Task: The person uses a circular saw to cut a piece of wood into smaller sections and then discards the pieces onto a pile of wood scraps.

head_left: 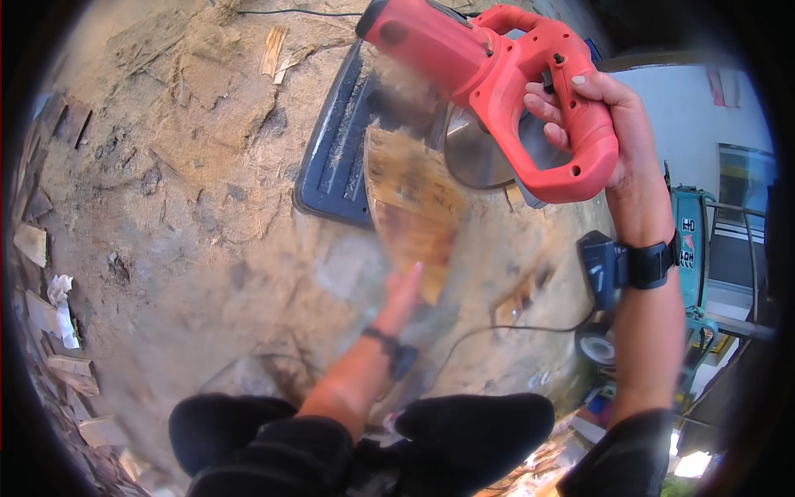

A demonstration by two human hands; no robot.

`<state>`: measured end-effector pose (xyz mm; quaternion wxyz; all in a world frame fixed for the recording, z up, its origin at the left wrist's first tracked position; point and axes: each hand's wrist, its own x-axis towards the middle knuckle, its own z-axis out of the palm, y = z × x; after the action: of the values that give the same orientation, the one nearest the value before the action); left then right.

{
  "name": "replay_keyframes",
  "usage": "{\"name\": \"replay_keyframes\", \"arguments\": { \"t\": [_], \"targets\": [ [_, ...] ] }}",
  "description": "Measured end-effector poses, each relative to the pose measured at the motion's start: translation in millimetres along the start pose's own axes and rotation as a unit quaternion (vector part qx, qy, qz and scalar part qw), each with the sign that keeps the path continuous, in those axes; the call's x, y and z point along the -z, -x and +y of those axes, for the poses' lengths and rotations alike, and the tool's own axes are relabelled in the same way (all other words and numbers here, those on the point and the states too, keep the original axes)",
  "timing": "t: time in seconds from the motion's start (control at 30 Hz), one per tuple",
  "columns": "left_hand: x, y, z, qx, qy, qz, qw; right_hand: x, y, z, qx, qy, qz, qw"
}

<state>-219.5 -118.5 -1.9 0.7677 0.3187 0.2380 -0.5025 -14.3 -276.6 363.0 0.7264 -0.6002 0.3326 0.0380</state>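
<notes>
My right hand (600, 112) is wrapped around the D-shaped handle of a red chop saw (489, 62), with the fingers curled through the handle opening near the trigger. Beneath the red housing a round metal blade (476, 153) is partly visible. The saw's dark base (331, 174) rests on the ground. My left hand (402, 290), smeared by motion, is closed on the near end of a short wooden board (410, 203). The far part of that board lies over the saw base, to the left of the blade. I cannot tell whether board and blade touch.
Sawdust and wood chips cover the ground (199, 240). Scrap wood pieces (74, 373) lie along the left rim. A black cable (513, 328) crosses the ground on the right. A green wheeled machine (689, 248) stands at the far right, near a white wall (671, 108).
</notes>
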Motion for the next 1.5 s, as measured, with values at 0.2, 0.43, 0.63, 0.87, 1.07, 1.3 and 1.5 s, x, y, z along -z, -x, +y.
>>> {"name": "replay_keyframes", "arguments": {
  "t": [0.2,0.43,0.63,0.87,1.07,1.3,1.5],
  "targets": [
    [1.4,-13.7,-6.1,-0.168,-0.044,0.016,0.985,2.5,-25.6,-19.1,0.011,0.047,-0.013,0.999],
    [3.8,-13.0,13.3,-0.136,-0.090,-0.019,0.986,2.5,-24.0,-11.6,0.040,0.050,0.015,0.998],
    [-3.1,-17.1,8.9,-0.139,-0.121,0.016,0.983,-2.5,-22.6,-0.9,0.038,0.056,0.053,0.996],
    [-5.6,-18.7,4.2,-0.151,-0.116,0.025,0.981,-4.9,-16.6,34.6,0.070,0.073,0.054,0.993],
    [-5.9,-17.0,5.7,-0.133,-0.071,0.009,0.989,-7.6,-13.8,48.2,0.067,0.076,0.068,0.993],
    [-3.2,-19.1,5.9,-0.134,-0.126,0.041,0.982,-10.4,-10.6,65.8,0.101,0.098,0.070,0.988],
    [-5.0,-14.6,10.8,-0.129,-0.168,0.046,0.976,-10.1,-9.2,71.2,0.095,0.106,0.079,0.987]
  ]
}}
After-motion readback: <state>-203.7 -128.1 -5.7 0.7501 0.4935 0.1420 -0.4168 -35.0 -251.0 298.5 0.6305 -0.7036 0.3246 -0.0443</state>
